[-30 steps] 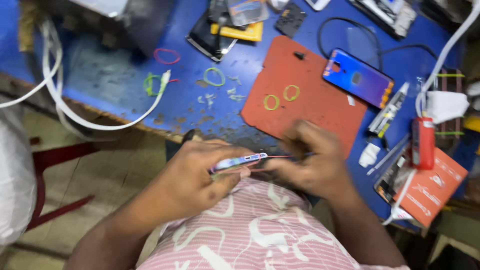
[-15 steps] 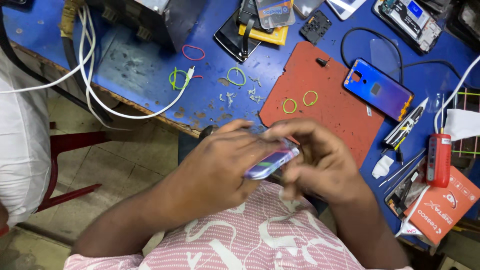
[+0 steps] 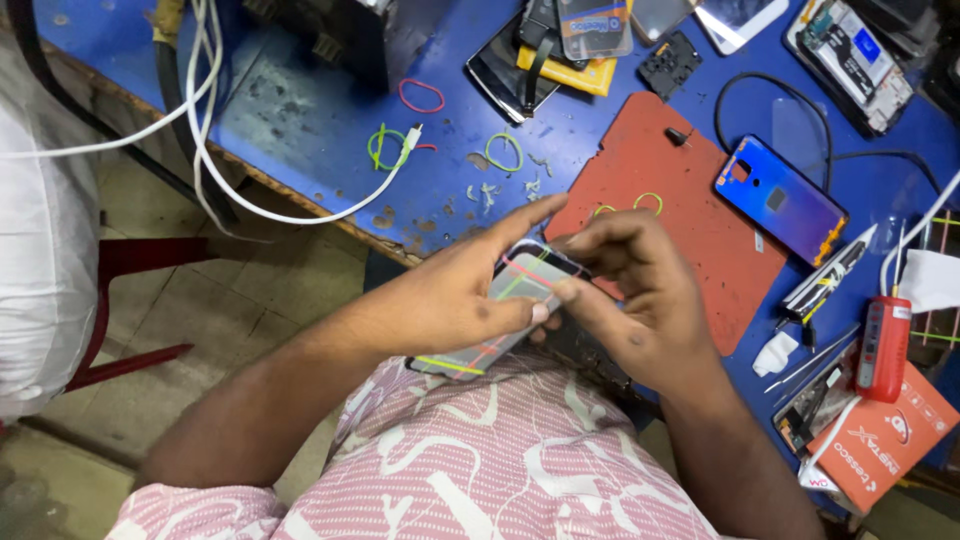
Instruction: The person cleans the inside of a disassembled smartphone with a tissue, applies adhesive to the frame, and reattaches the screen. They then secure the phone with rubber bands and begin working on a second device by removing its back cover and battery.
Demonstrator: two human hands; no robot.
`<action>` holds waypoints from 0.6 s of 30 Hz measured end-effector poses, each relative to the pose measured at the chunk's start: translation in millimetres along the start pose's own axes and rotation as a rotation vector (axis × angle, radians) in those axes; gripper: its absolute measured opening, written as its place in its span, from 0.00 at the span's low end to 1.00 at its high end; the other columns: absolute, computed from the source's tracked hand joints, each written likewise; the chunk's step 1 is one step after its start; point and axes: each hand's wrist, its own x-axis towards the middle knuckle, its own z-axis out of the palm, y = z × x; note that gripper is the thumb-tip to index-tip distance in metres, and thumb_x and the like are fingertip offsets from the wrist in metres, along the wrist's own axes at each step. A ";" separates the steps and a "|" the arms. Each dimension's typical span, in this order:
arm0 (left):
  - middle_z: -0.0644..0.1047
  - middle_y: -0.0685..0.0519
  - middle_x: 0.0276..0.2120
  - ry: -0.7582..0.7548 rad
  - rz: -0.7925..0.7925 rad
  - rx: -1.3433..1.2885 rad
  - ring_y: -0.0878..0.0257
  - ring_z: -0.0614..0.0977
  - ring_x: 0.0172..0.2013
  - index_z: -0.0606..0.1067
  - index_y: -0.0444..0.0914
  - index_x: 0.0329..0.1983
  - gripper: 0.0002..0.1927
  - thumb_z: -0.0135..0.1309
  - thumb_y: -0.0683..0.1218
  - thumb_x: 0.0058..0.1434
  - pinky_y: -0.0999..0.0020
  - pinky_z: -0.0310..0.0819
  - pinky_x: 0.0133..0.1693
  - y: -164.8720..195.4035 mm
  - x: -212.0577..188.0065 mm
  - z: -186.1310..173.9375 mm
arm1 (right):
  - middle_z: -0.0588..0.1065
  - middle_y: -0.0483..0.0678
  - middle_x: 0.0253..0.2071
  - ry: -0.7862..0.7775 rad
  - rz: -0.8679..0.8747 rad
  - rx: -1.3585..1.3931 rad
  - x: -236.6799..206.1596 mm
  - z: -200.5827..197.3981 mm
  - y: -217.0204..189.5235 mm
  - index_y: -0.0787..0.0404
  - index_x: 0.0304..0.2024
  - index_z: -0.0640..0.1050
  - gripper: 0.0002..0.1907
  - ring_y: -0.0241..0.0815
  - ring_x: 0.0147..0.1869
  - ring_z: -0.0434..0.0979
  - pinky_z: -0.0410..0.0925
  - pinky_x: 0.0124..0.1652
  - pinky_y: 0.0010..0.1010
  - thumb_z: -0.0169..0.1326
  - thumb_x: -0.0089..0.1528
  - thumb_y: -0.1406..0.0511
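Phone (image 3: 500, 315) middle under left hand (image 3: 455, 295)

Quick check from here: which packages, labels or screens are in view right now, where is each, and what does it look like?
Orange box: flat, rectangular, white print, bench's lower right corner.
Yellow packet: flat, under dark phones, top centre.
Clear sleeve: see-through, orange label strip, on the yellow packet.
Phone glass: pale, rectangular, top edge.
Phone in hands: dark, wrapped in red, green and yellow bands; left hand and right hand hold it.
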 end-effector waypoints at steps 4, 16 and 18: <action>0.80 0.48 0.47 -0.187 0.028 -0.371 0.62 0.84 0.46 0.55 0.34 0.75 0.39 0.54 0.41 0.61 0.65 0.80 0.51 -21.9 -7.6 -11.7 | 0.77 0.50 0.49 -0.065 0.027 0.138 16.9 -0.8 -1.3 0.62 0.53 0.67 0.20 0.35 0.51 0.79 0.75 0.45 0.27 0.59 0.64 0.76; 0.83 0.41 0.45 0.357 0.245 -0.416 0.57 0.86 0.42 0.70 0.27 0.63 0.23 0.50 0.40 0.66 0.62 0.80 0.39 -53.3 -53.0 -45.3 | 0.74 0.57 0.39 -0.119 -0.131 -1.198 117.1 36.0 -2.8 0.65 0.37 0.80 0.11 0.60 0.47 0.75 0.68 0.41 0.50 0.61 0.60 0.62; 0.82 0.40 0.46 0.407 0.268 -0.438 0.56 0.85 0.42 0.69 0.27 0.64 0.23 0.50 0.40 0.66 0.61 0.80 0.39 -50.0 -58.3 -53.2 | 0.74 0.58 0.39 -0.149 -0.147 -1.250 126.9 46.8 -7.2 0.67 0.37 0.78 0.13 0.61 0.47 0.74 0.68 0.43 0.51 0.60 0.61 0.61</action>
